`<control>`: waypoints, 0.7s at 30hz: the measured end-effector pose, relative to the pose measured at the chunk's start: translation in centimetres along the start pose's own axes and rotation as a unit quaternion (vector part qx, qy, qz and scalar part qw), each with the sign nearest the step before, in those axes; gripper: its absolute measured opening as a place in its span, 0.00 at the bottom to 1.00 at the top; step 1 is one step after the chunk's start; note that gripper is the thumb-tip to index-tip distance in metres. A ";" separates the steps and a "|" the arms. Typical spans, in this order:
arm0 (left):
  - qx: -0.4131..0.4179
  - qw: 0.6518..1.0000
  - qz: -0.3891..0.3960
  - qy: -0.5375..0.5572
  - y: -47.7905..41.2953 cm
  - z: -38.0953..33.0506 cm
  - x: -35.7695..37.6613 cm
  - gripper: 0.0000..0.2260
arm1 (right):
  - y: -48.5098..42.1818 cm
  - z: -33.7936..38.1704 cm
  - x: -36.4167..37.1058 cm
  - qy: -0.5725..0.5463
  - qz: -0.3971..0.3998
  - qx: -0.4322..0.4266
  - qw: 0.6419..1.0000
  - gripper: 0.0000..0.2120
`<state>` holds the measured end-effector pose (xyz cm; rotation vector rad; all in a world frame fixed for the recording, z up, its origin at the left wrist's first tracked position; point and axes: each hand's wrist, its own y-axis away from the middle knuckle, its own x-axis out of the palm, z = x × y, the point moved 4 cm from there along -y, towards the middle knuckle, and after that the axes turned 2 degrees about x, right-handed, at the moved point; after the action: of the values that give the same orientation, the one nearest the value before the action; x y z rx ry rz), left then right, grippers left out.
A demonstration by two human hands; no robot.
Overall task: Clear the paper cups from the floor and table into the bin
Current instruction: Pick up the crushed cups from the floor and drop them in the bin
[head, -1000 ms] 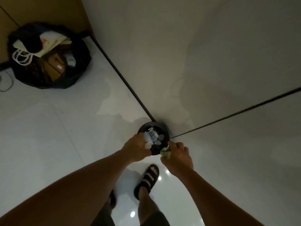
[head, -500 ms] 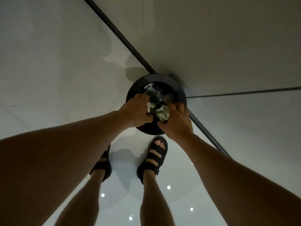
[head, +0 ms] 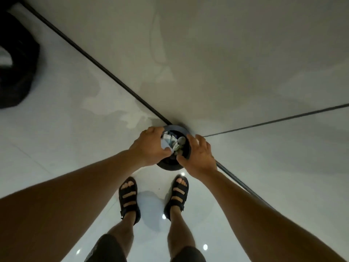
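Note:
A small round black bin (head: 170,166) stands on the floor in the room's corner, just ahead of my feet. Crumpled paper cups (head: 177,146) lie inside it, one with a green print. My left hand (head: 149,148) is over the bin's left side, its fingers curled round a crumpled white paper cup (head: 165,145). My right hand (head: 200,157) is at the bin's right rim with its fingers spread and nothing in them, and its thumb touches the near rim.
Two walls meet right behind the bin, with a dark skirting strip (head: 94,61) along their foot. A black rubbish bag (head: 15,72) sits on the glossy white floor at far left. My sandalled feet (head: 128,197) stand just before the bin.
My right hand has let go of the green-printed cup, which now lies in the bin, and its fingers have spread. The left hand still holds the white cup. The view has pulled back.

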<state>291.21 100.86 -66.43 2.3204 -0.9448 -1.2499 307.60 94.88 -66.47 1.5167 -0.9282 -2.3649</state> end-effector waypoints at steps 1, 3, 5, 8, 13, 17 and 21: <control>0.014 1.000 0.000 -0.006 1.2 -1.3 -1.6 0.35 | 1.5 1.1 -1.7 -0.005 -0.008 -0.007 1.000 0.37; 0.045 0.998 0.011 -0.036 3.5 -3.9 -4.5 0.35 | 4.7 2.7 -4.9 -0.010 -0.028 -0.010 1.000 0.38; 0.065 0.994 0.024 -0.085 5.7 -6.3 -7.2 0.35 | 8.2 3.4 -7.9 -0.018 -0.053 0.005 0.998 0.38; 0.075 0.986 0.049 -0.140 9.0 -10.1 -10.1 0.38 | 14.0 3.1 -11.7 -0.048 -0.083 0.045 0.994 0.37; 0.154 0.971 0.070 -0.169 15.8 -19.2 -10.8 0.35 | 25.9 -1.2 -15.7 -0.100 -0.130 0.145 0.976 0.38; 0.225 0.951 0.133 -0.168 21.6 -25.6 -6.3 0.36 | 35.2 -6.4 -15.4 -0.121 -0.176 0.221 0.952 0.38; 0.281 0.924 0.151 -0.212 27.4 -30.7 -1.1 0.39 | 44.5 -11.0 -11.7 -0.145 -0.191 0.301 0.923 0.38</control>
<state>305.56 81.46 -33.10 2.1759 -1.9506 -1.5222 314.84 60.84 -34.44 1.6910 -1.6953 -2.7976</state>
